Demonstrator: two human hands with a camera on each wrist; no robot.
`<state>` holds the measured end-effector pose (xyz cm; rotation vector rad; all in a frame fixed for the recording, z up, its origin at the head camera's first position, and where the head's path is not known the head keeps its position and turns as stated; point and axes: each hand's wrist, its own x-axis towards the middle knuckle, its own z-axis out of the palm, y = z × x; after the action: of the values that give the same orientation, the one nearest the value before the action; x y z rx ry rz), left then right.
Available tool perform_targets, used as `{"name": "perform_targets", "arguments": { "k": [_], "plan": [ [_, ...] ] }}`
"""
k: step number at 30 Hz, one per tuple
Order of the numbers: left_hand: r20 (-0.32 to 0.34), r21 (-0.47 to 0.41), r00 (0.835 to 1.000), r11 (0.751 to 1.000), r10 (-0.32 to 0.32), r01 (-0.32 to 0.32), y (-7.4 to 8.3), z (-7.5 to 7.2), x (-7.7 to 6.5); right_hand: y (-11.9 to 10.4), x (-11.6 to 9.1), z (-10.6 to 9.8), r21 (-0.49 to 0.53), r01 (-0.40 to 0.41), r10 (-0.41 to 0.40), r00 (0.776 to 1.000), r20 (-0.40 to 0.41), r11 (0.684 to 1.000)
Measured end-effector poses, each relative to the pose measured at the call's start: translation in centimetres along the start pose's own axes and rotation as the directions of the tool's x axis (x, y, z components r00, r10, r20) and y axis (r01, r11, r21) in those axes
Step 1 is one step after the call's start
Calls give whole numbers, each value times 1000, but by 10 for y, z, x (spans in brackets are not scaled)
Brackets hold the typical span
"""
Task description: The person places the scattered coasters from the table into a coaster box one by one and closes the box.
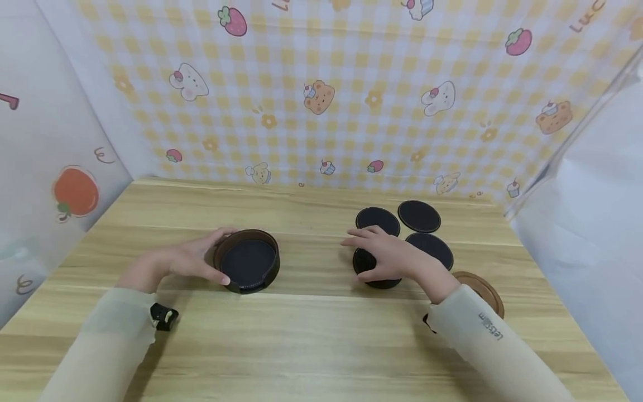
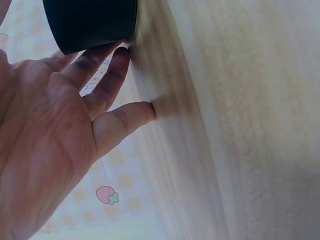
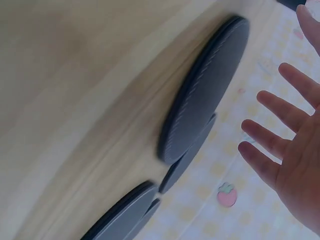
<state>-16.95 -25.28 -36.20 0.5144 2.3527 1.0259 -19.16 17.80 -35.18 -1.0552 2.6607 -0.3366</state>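
Observation:
On the left side of the table is a round dark coaster holder (image 1: 273, 276) with a brown inner wall and a notch at its near side. My left hand (image 1: 193, 259) grips its left side, thumb at the near rim and fingers at the far side. Its black outer wall (image 2: 92, 22) shows in the left wrist view. Over a round black coaster (image 1: 359, 261) hovers my right hand (image 1: 385, 254), fingers spread. The right wrist view shows a gap between those fingers and the stitched coaster (image 3: 207, 90). Whether the holder's black floor is a coaster, I cannot tell.
Beyond and beside my right hand lie three more black coasters, one at the back left (image 1: 377, 218), one farthest back (image 1: 419, 216) and one at the right (image 1: 438, 249). A round brown disc (image 1: 494, 296) lies partly behind the right sleeve. A checked cloth (image 1: 346, 111) hangs behind the table.

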Motion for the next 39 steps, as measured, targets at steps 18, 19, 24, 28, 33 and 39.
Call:
{"name": "perform_targets", "arguments": {
  "k": [18,19,24,28,33,39],
  "plan": [
    [-13,-4,1000,1000,9,-9,0,-1,1,42,-30,9,41,-112,111,993,35,993],
    [-11,-1,1000,1000,7,-7,0,-1,1,43,-30,9,40,-110,109,993,37,993],
    [-4,2,1000,1000,6,-6,-1,0,2,43,-33,12,36,-108,106,993,54,993],
    [4,-10,1000,1000,-2,2,-1,0,1,41,-33,15,36,-106,104,993,58,994],
    [19,-15,1000,1000,-25,25,-1,-1,1,36,-33,15,56,-77,74,995,65,995],
    [21,-17,999,999,-31,32,-1,0,1,31,-33,15,59,-78,74,995,65,995]
  ]
}}
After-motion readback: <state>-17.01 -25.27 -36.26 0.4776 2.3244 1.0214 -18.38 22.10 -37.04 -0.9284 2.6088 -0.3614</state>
